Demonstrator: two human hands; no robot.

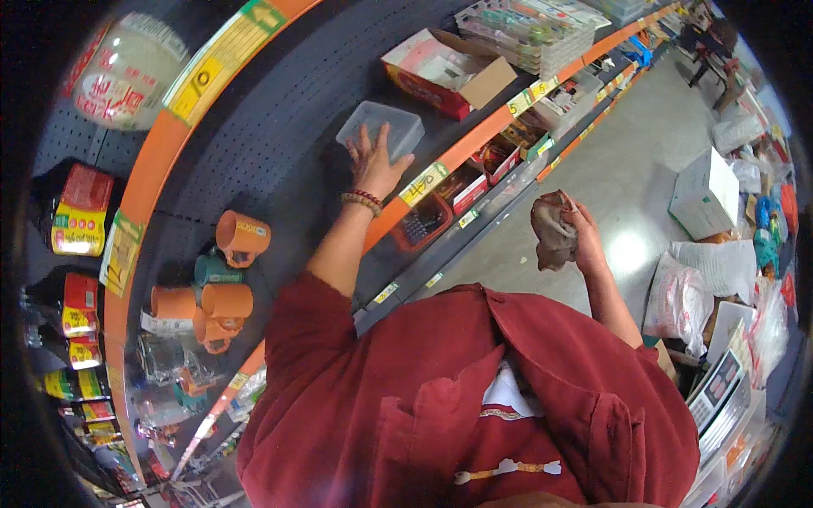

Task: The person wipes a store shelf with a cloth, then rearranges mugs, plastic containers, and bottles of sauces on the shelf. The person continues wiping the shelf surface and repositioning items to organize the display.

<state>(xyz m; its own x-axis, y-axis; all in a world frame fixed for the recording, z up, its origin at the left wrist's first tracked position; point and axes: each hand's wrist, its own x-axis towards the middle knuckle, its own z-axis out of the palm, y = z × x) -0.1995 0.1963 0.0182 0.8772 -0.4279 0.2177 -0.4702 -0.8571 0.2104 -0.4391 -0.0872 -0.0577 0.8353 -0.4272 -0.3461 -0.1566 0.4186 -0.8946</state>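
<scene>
On the dark shelf, a clear plastic container [391, 124] stands near a cardboard box. My left hand [378, 162] rests against its near side and top with fingers spread, a beaded bracelet round the wrist. Whether those fingers bear any of its weight, I cannot tell. Out over the aisle, my right hand [584, 240] is closed round a crumpled grey-brown cloth [555, 230], which hangs in loose folds.
An open red cardboard box [440, 72] and stacked clear trays [533, 38] stand farther along the shelf. Orange mugs [242, 239] are at the left, below a large jar [127, 76]. An orange rail [474, 140] edges the shelf. Bags and a white carton [705, 193] line the right side.
</scene>
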